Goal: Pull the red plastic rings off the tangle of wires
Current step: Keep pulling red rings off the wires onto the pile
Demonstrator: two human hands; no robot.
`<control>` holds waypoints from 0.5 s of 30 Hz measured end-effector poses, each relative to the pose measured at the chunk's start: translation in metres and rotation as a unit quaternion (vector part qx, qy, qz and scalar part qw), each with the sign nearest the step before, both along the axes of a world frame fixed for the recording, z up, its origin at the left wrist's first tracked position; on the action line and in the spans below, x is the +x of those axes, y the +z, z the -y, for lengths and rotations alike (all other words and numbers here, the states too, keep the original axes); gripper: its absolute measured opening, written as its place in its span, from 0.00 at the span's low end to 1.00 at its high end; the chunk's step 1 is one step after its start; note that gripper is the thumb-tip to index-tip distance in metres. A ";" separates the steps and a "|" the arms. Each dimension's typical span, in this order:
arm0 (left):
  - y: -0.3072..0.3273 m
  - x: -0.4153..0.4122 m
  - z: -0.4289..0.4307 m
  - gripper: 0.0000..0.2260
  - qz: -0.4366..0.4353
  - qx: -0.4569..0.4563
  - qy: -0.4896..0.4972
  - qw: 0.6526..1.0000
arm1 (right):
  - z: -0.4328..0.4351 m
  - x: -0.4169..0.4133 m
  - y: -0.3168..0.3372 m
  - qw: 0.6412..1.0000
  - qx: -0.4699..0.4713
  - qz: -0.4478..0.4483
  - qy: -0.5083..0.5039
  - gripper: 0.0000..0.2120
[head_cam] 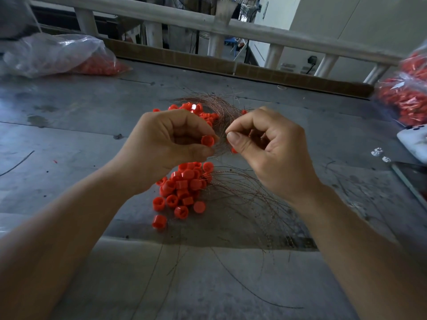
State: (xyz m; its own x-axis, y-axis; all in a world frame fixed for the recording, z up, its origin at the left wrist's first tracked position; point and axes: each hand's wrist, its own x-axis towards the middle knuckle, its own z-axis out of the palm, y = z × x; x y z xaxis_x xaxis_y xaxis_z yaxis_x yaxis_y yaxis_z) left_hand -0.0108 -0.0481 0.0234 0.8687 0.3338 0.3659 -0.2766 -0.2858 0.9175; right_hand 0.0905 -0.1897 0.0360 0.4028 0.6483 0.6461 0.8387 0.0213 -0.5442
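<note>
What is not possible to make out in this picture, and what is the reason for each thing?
Head view only.
Ring in the left hand: fingers hide whether wire passes through it.
Right hand pinches the wires; its thumb hides whether another ring is there too.
Left bag: cloudy plastic blurs its red contents.
White object, right edge: cut off by the frame.
</note>
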 end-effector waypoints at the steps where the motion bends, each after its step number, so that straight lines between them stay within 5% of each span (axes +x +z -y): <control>1: 0.000 0.000 0.000 0.11 0.001 -0.003 -0.001 1.000 | 0.000 0.000 0.000 1.000 -0.003 0.001 0.000 0.03; 15: -0.003 -0.001 -0.001 0.12 0.006 -0.004 0.011 1.000 | 0.001 -0.001 0.000 1.000 0.004 -0.013 -0.023 0.05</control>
State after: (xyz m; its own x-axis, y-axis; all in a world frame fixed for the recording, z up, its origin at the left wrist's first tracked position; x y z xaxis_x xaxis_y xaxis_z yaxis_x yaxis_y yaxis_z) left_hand -0.0118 -0.0470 0.0209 0.8566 0.3555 0.3740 -0.2824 -0.2836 0.9164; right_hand 0.0897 -0.1902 0.0356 0.4478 0.6242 0.6403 0.8249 -0.0121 -0.5651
